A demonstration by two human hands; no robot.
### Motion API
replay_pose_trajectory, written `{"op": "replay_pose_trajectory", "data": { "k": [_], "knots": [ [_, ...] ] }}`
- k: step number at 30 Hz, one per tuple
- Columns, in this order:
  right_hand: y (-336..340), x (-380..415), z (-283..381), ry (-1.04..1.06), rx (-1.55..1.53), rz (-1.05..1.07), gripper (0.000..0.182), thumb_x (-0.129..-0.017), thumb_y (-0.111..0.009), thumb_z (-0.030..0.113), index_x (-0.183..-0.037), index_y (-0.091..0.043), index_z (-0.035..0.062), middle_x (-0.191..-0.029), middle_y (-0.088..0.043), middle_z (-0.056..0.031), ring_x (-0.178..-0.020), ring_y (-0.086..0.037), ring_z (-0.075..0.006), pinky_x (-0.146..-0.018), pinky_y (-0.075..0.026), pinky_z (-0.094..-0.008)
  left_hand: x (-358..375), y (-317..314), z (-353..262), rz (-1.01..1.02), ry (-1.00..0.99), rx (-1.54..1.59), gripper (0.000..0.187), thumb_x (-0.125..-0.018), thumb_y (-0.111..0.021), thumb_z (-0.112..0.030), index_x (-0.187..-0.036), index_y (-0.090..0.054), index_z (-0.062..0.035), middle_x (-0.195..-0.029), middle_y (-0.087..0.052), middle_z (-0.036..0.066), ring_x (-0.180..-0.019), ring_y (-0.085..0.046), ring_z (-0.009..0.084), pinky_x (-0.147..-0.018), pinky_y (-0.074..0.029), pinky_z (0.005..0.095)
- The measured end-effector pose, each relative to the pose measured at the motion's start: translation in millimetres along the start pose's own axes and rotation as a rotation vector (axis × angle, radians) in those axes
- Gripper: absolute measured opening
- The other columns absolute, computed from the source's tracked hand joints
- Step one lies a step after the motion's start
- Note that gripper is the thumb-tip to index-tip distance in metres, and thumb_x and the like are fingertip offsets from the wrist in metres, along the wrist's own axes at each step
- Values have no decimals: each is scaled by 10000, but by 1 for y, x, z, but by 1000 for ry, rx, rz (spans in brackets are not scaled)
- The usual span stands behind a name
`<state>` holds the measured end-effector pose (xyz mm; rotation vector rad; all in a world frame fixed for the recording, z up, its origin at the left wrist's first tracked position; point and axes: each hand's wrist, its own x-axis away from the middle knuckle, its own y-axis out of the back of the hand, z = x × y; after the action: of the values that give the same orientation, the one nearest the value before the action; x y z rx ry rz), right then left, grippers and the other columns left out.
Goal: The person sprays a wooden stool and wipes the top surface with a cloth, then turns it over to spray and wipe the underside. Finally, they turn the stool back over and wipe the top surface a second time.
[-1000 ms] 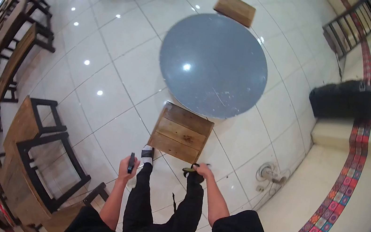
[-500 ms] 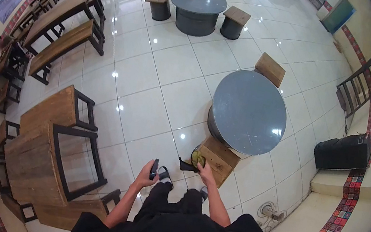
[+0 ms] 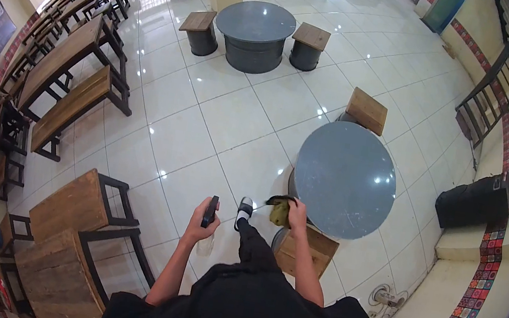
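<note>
My left hand (image 3: pixel 197 222) is wrapped round a spray bottle (image 3: pixel 205 244), its black trigger head at the top and its clear body hanging below the fist. In my right hand (image 3: pixel 298 218) is a crumpled olive-green and black cloth (image 3: pixel 280 213), pinched at its upper part and hanging down. That hand is near the left edge of a round grey table (image 3: pixel 344 178) and above a square wooden-topped stool (image 3: pixel 309 253). Between my hands, one foot in a dark sandal (image 3: pixel 246 207) is stepped forward on the tiles.
A second round grey table (image 3: pixel 255 24) stands ahead, with stools (image 3: pixel 199 22) on both sides. Wooden tables and benches (image 3: pixel 72 111) line the left. A black bulky case (image 3: pixel 473 203) rests by the right wall, and a floor pipe fitting (image 3: pixel 386 297) sticks up at lower right.
I have stepped forward, and the view has tilted up toward the far table. The cloth now hangs beneath my right hand, and the bottle's clear body has come into view.
</note>
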<state>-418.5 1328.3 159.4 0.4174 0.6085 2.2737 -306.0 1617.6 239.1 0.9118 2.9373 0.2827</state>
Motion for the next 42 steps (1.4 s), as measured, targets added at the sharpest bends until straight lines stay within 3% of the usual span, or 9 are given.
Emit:
{"op": "replay_pose_trajectory", "data": {
  "k": [2, 7, 16, 21, 24, 26, 30, 39, 42],
  "knots": [
    [-3, -37, 3, -486, -755, 207, 290, -950, -530, 242, -958, -692, 1, -852, -709, -121, -743, -656, -243, -698, -503, -359, -45, 8, -11, 84, 117, 50, 283, -744, -605, 49, -1010, -539, -23, -821, -529, 18, -674, -532, 79, -598, -443, 241],
    [49, -127, 99, -656, -1141, 263, 345, -967, -504, 291, -1061, -674, 6, -974, -713, -117, -862, -682, -219, -782, -545, -353, -164, 27, -22, 161, 150, 140, 303, -746, -607, 38, -1042, -574, -19, -822, -529, 6, -650, -551, 69, -590, -455, 233],
    [49, -312, 145, -10, -1919, 399, 448, -1006, -481, 314, -1322, -526, 0, -1293, -600, -199, -1171, -604, -297, -971, -526, -451, -398, 23, -40, 94, 92, 172, 208, -759, -604, 20, -963, -579, -10, -723, -513, -1, -627, -586, 106, -584, -477, 251],
    [-17, -439, 209, -536, -1497, 12, 355, -970, -589, 260, -1258, -592, 52, -1208, -644, -113, -1093, -628, -243, -947, -528, -387, -543, 11, -28, 227, 56, 170, 201, -772, -598, 28, -968, -585, -17, -680, -569, 4, -631, -576, 79, -599, -462, 244],
    [-4, -516, 256, 135, 90, 329, 370, -982, -574, 268, -1278, -568, 46, -1237, -627, -106, -1096, -619, -226, -960, -519, -380, -621, 9, -46, 248, -75, 23, 181, -776, -593, 22, -952, -600, -20, -681, -557, -11, -607, -535, 64, -592, -432, 234],
    [-6, -537, 222, -14, -1457, 97, 371, -971, -572, 245, -1276, -552, 36, -1216, -628, -97, -1067, -620, -231, -934, -514, -336, -673, 8, -52, 298, -9, -29, 167, -789, -600, 13, -952, -604, -24, -694, -548, -15, -619, -523, 57, -582, -422, 228],
    [46, -584, 243, 92, -644, -517, 337, -825, -684, 227, -1117, -625, 69, -1008, -675, -90, -973, -663, -218, -800, -545, -342, -789, -12, -68, 454, -50, -1, 109, -836, -637, -31, -938, -600, -19, -702, -556, -6, -620, -532, 60, -563, -429, 234],
    [121, -765, 290, 198, 900, -407, 281, -772, -678, 221, -1019, -651, 90, -940, -665, -59, -903, -661, -251, -753, -538, -320, -1004, -104, -38, 601, 44, -454, 361, -849, -734, -258, -894, -489, 3, -752, -478, 69, -707, -520, 195, -664, -457, 329],
    [131, -840, 276, 242, 778, -502, 279, -805, -661, 245, -1042, -646, 99, -988, -663, -54, -937, -651, -257, -791, -530, -315, -1053, -125, -3, 594, -49, -442, 444, -803, -768, -240, -988, -445, 2, -832, -470, 115, -779, -461, 228, -691, -420, 346]
  ]
}}
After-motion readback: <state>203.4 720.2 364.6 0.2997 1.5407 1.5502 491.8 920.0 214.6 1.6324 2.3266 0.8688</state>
